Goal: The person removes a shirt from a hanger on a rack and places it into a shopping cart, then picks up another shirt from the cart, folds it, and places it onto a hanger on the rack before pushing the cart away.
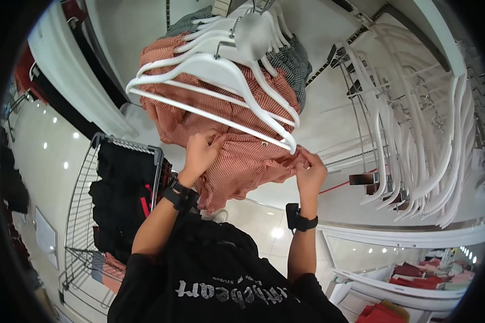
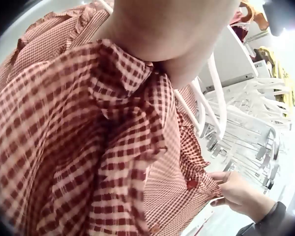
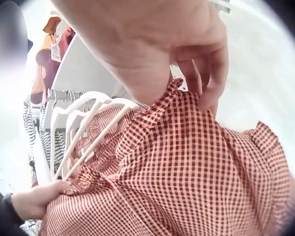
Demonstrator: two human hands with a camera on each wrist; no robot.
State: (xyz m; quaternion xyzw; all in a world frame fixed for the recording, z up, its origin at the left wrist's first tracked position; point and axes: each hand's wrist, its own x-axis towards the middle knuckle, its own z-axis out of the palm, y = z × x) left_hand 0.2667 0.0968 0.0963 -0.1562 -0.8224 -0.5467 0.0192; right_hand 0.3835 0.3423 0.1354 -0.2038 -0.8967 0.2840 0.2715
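Bright light glares off the floor (image 1: 266, 222), with fisheye curvature and dark corners in every view.

Dark red and pink checks cover the garment (image 3: 177, 152). The hanger (image 1: 213, 69) is plain white, the straps (image 1: 307, 223) black, the shirt (image 1: 156, 285) black with white lettering.

A pale wall (image 1: 129, 32) fills the upper part of the head view, with a dark slotted strip (image 1: 167, 13) near the top. Glossy, light floor (image 1: 54, 183) spreads down the left, dotted with reflected lights (image 1: 66, 165). White shelving (image 1: 372, 230) lines the lower right; its farther depth is probably mirrored, though distortion blurs it.
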